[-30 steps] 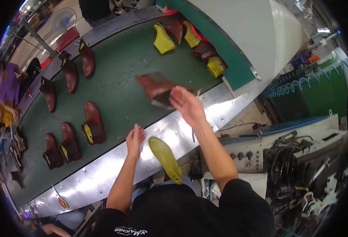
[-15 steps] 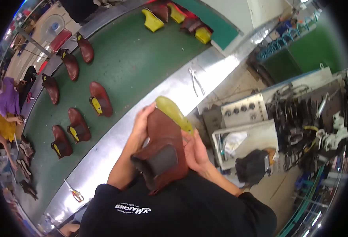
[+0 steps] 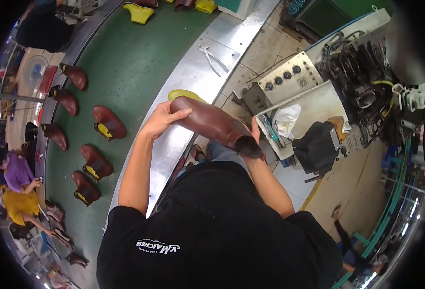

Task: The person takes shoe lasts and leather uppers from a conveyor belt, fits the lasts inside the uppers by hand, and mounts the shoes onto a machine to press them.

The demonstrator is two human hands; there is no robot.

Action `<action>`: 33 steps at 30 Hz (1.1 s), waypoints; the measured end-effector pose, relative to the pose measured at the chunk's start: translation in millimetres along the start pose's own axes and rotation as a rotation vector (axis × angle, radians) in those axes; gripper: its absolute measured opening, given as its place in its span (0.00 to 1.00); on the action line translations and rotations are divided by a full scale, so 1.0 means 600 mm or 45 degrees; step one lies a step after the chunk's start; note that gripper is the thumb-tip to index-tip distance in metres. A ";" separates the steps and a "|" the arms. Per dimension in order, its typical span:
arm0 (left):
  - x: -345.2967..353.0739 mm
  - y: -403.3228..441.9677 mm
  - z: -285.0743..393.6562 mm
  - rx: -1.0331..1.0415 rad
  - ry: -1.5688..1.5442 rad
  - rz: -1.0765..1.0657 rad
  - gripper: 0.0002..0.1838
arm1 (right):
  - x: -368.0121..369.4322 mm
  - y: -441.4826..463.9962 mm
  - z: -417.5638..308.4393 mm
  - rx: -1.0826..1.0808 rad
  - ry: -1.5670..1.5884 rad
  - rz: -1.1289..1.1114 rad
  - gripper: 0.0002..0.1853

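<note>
A dark brown leather ankle boot [image 3: 207, 118] is held across in front of me, its toe to the left and its dark opening to the lower right. My left hand [image 3: 166, 119] grips the toe end, thumb on top. Around the ankle end is my right hand [image 3: 254, 130], with a finger rising behind the leather and the others hidden under the boot. A yellow-green, sole-shaped piece [image 3: 186, 94] shows behind the toe; whether it touches the boot I cannot tell.
Several brown boots [image 3: 109, 123] stand on the green conveyor [image 3: 130, 62], which has a metal edge [image 3: 162, 113]. Pliers [image 3: 213, 60] lie on that edge. To the right are a control box [image 3: 289, 77], a pale tray [image 3: 282, 127] and machinery. Two people work at far left.
The boot has turned from pointing away from me to lying crosswise, and the yellow-green piece is now mostly behind it. My right hand has gone under the ankle end. The view has shifted.
</note>
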State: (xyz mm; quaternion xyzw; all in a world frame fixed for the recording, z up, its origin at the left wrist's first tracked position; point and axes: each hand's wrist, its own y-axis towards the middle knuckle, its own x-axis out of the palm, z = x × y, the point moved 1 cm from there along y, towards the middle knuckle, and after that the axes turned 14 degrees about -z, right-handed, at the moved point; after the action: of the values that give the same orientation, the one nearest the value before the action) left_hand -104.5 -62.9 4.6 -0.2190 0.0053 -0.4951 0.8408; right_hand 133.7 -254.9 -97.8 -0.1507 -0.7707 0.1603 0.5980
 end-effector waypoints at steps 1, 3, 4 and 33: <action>-0.003 0.022 -0.011 0.007 0.067 -0.018 0.22 | -0.060 0.025 0.000 0.027 0.052 -0.067 0.48; -0.001 0.061 -0.027 0.035 0.186 -0.061 0.19 | -0.113 0.049 0.004 0.022 0.080 -0.035 0.50; -0.004 0.076 -0.032 0.016 0.219 -0.028 0.18 | -0.140 0.067 0.006 0.022 0.094 -0.023 0.51; -0.108 0.222 -0.210 -0.193 0.290 1.223 0.44 | -0.158 0.267 0.045 0.229 -0.440 0.480 0.38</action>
State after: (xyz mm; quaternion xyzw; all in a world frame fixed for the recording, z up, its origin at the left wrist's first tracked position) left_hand -55.6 0.5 -172.8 -0.1970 0.2335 -0.0711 0.9495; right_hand 136.5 -152.1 -255.7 -0.2084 -0.8023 0.3599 0.4281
